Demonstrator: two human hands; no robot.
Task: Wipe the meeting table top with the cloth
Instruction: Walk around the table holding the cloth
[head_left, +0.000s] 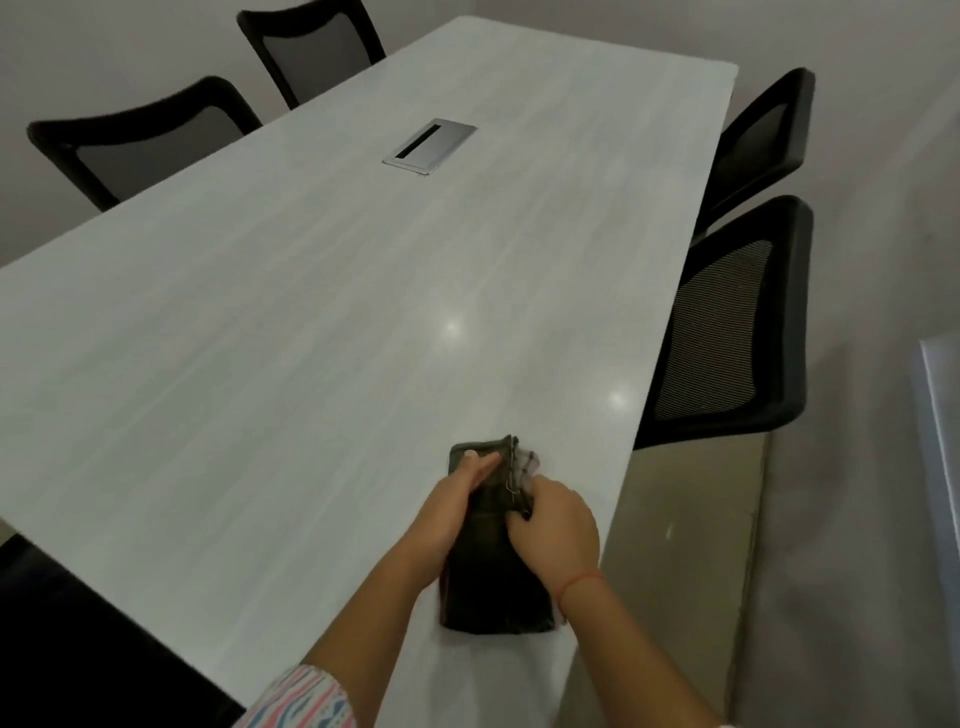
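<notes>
Dark folded cloth (493, 587) on pale table (260, 338); left hand (452, 509) presses it, right hand (558, 530) pinches it.

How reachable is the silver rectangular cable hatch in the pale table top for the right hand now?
Probably not reachable from here. Nothing lies between, but the silver rectangular cable hatch sits far up the pale table top; the right hand grips the dark folded cloth near the edge.

table top (311, 312): pale wood-grain laminate, smooth, semi-glossy with light spots | cloth (493, 587): dark woven fabric, matt, frayed threads at far edge | cable hatch (430, 144): brushed metal | chair backs (727, 332): black mesh, matt
</notes>
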